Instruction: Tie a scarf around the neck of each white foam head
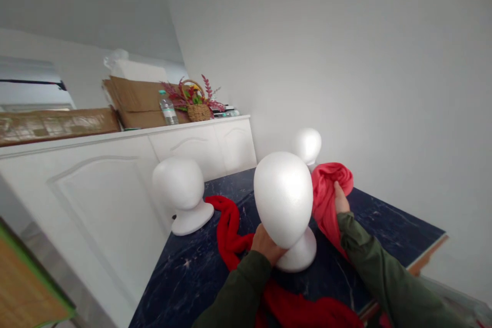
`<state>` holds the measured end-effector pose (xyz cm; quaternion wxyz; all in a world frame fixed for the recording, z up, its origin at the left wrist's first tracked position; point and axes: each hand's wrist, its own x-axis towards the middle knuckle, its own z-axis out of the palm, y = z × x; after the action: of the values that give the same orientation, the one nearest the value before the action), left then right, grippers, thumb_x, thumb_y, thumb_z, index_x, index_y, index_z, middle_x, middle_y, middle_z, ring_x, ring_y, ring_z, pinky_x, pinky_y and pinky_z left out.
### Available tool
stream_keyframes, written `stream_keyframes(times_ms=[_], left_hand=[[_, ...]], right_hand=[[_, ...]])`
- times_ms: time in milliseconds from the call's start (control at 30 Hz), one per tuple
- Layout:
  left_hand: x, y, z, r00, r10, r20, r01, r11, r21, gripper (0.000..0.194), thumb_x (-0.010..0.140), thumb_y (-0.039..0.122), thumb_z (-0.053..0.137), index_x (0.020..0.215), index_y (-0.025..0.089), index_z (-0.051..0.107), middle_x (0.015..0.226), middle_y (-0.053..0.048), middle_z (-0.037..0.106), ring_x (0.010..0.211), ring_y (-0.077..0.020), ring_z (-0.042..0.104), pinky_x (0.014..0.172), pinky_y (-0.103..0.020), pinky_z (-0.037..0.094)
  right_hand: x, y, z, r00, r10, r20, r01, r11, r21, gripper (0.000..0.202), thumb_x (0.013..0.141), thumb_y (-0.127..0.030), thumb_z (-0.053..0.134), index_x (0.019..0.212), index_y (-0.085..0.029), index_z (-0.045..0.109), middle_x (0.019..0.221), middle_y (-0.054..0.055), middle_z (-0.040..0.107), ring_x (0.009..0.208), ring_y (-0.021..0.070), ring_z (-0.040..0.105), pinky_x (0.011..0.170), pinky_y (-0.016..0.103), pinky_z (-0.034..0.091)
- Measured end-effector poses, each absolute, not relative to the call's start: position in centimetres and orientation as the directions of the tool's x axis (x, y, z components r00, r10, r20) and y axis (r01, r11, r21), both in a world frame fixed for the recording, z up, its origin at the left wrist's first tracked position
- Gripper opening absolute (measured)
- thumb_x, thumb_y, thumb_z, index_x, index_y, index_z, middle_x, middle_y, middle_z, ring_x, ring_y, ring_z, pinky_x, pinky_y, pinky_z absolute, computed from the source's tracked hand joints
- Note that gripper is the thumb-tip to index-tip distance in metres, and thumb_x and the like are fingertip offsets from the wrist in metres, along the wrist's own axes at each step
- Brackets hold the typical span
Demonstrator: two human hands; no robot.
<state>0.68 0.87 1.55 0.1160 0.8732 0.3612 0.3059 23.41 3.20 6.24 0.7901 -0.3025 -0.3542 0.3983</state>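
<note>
A white foam mannequin head [283, 200] stands upright on the dark marbled table in front of me. My left hand [267, 246] is wrapped round its neck from the left, with the fingertips hidden under the head. My right hand [341, 199] grips a bunched coral-pink scarf [325, 195] just right of this head, and part of the cloth hangs down toward the table. A red scarf [228, 225] lies twisted on the table beside my left hand. More red cloth [307, 310] is bunched at the near edge, below my sleeves.
Another white foam head [180, 184] stands at the table's left edge, and one more [308, 144] at the back by the wall. White cabinets [103, 200] carry cardboard boxes [134, 100], a water bottle [168, 108] and a flower basket [199, 111]. The table [400, 228] ends at right.
</note>
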Motion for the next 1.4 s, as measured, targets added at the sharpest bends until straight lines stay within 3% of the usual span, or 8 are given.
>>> stream_keyframes(times_ms=[267, 500, 667, 833, 1000, 1133, 1267, 1400], left_hand=[[-3.4, 0.6, -0.7, 0.502, 0.822, 0.269, 0.734, -0.57, 0.37, 0.101, 0.053, 0.053, 0.074, 0.137, 0.009, 0.04, 0.142, -0.023, 0.04, 0.131, -0.0376, 0.037, 0.109, -0.05, 0.027], [-10.2, 0.5, -0.8, 0.496, 0.843, 0.206, 0.782, -0.537, 0.317, 0.085, 0.061, 0.049, 0.067, 0.134, 0.012, 0.046, 0.14, -0.019, 0.044, 0.131, -0.0311, 0.04, 0.111, -0.045, 0.025], [-11.0, -1.3, 2.5, 0.344, 0.819, 0.46, 0.716, -0.545, 0.436, 0.047, 0.079, 0.047, 0.042, 0.108, 0.018, 0.065, 0.112, -0.012, 0.067, 0.109, -0.0272, 0.059, 0.101, -0.041, 0.041], [-5.6, -7.3, 6.9, 0.401, 0.68, 0.614, 0.292, -0.73, 0.618, 0.062, 0.082, 0.061, 0.035, 0.109, 0.012, 0.063, 0.1, -0.014, 0.068, 0.089, -0.0273, 0.064, 0.084, -0.038, 0.05], [-1.6, -9.6, 11.4, 0.625, 0.729, 0.281, 0.15, -0.465, 0.873, 0.055, 0.069, 0.043, 0.069, 0.115, 0.014, 0.06, 0.111, -0.009, 0.067, 0.1, -0.0268, 0.062, 0.09, -0.037, 0.048], [-3.2, -7.6, 13.3, 0.66, 0.729, 0.181, -0.031, -0.214, 0.976, 0.041, 0.063, 0.041, 0.071, 0.092, 0.013, 0.067, 0.086, -0.009, 0.071, 0.081, -0.0256, 0.066, 0.079, -0.038, 0.052], [-5.2, -5.7, 13.5, 0.659, 0.744, 0.112, -0.169, 0.002, 0.986, 0.055, 0.062, 0.063, 0.059, 0.086, 0.014, 0.067, 0.062, -0.007, 0.066, 0.057, -0.0247, 0.063, 0.065, -0.041, 0.053], [-4.5, -6.2, 12.7, 0.642, 0.766, 0.049, 0.009, -0.071, 0.997, 0.075, 0.072, 0.078, 0.028, 0.084, 0.016, 0.069, 0.064, -0.01, 0.068, 0.075, -0.0294, 0.067, 0.072, -0.042, 0.053]], right_hand=[[26.6, -10.3, 9.7, 0.57, 0.759, 0.315, -0.362, 0.576, -0.733, 0.035, 0.081, -0.054, 0.052, 0.099, -0.031, 0.07, 0.11, 0.003, 0.068, 0.111, 0.0274, 0.059, 0.1, 0.047, 0.044], [26.7, -17.8, 10.6, 0.495, 0.818, 0.294, -0.321, 0.486, -0.813, 0.031, 0.083, -0.06, 0.045, 0.104, -0.049, 0.065, 0.117, -0.003, 0.064, 0.11, 0.027, 0.059, 0.097, 0.047, 0.047], [21.7, -17.7, 10.1, 0.021, 0.999, 0.031, -0.548, 0.037, -0.836, 0.041, 0.08, -0.062, 0.05, 0.106, -0.036, 0.069, 0.108, 0.004, 0.069, 0.107, 0.0294, 0.061, 0.096, 0.051, 0.047], [15.7, -15.9, 8.5, -0.187, 0.982, -0.005, -0.365, -0.074, -0.928, 0.048, 0.073, -0.054, 0.067, 0.103, -0.015, 0.07, 0.102, 0.011, 0.07, 0.104, 0.03, 0.062, 0.102, 0.048, 0.04], [15.1, -15.0, 8.7, -0.029, 0.976, 0.217, -0.1, 0.213, -0.972, 0.046, 0.075, -0.053, 0.065, 0.102, -0.016, 0.069, 0.105, 0.009, 0.068, 0.102, 0.0279, 0.061, 0.095, 0.043, 0.045], [18.5, -14.5, 10.1, 0.107, 0.964, 0.244, -0.178, 0.26, -0.949, 0.037, 0.074, -0.051, 0.066, 0.08, -0.015, 0.07, 0.076, 0.007, 0.069, 0.068, 0.0194, 0.064, 0.066, 0.031, 0.053], [21.7, -14.8, 11.4, 0.054, 0.982, 0.18, -0.36, 0.188, -0.914, 0.033, 0.07, -0.045, 0.068, 0.056, -0.016, 0.06, 0.045, 0.001, 0.051, 0.039, 0.0083, 0.042, 0.037, 0.019, 0.035], [22.3, -14.7, 12.2, 0.001, 0.982, 0.187, -0.523, 0.16, -0.837, 0.035, 0.071, -0.04, 0.066, 0.05, -0.018, 0.048, 0.043, -0.005, 0.035, 0.036, 0.0038, 0.025, 0.034, 0.016, 0.025]])
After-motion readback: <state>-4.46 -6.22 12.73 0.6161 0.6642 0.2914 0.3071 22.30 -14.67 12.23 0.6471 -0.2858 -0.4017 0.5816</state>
